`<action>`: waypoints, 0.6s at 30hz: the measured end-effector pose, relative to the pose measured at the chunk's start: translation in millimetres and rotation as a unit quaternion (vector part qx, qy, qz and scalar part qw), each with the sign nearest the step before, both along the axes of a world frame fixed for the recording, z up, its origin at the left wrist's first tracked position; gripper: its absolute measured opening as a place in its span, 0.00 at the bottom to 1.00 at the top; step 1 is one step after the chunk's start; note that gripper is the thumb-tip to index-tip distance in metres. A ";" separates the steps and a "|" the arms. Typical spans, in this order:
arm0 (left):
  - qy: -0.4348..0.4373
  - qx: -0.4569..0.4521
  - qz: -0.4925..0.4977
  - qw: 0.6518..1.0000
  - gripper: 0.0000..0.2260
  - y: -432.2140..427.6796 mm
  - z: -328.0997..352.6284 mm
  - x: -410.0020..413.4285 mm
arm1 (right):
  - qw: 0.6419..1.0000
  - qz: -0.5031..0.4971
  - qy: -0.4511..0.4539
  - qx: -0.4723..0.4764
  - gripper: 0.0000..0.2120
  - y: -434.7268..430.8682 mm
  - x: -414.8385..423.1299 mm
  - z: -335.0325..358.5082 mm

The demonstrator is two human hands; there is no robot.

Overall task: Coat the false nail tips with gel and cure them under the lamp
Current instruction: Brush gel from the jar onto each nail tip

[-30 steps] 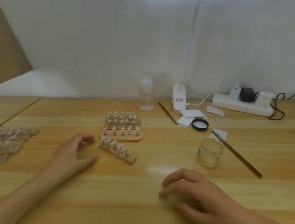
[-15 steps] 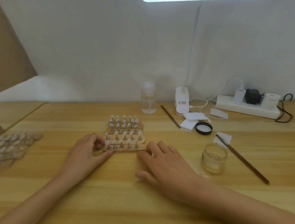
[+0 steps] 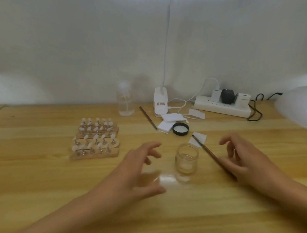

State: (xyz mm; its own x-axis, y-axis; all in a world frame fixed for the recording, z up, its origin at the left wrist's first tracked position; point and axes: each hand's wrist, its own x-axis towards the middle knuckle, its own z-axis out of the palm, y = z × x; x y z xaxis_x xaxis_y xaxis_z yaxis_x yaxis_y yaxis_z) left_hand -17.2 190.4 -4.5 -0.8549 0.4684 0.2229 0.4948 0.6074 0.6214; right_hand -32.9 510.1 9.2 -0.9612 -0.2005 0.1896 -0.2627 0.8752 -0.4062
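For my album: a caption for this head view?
Open glass jar between left hand and right hand; racked nail tips stand nearby.

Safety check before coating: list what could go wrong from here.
The uncapped glass jar stands between the left hand and right hand; a careless reach might tip it. The brush lies beside the jar, so lifting it could nudge the jar. The nail tip stands sit near the left hand; a sweep may scatter them.
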 end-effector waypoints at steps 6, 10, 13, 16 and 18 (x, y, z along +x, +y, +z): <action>0.023 0.016 0.018 0.999 0.42 70.6 -2.1 -37.9 | 0.994 0.063 -0.038 0.084 0.25 -10.0 -16.5 -3.7; 0.014 0.031 0.037 0.999 0.38 64.0 -7.4 -46.2 | 0.991 0.082 -0.028 0.106 0.17 -11.2 -16.9 -2.4; 0.002 0.057 0.059 0.997 0.39 53.6 -9.1 -54.9 | 0.992 0.086 -0.028 0.094 0.14 -9.5 -16.4 -3.8; -0.005 0.066 0.073 0.995 0.42 47.9 -10.9 -60.8 | 0.996 0.077 -0.024 -0.022 0.15 -3.7 -21.2 -3.8; -0.001 0.067 0.072 0.995 0.42 47.7 -13.0 -61.5 | 0.984 0.068 -0.030 -0.164 0.17 -1.5 -25.4 -2.1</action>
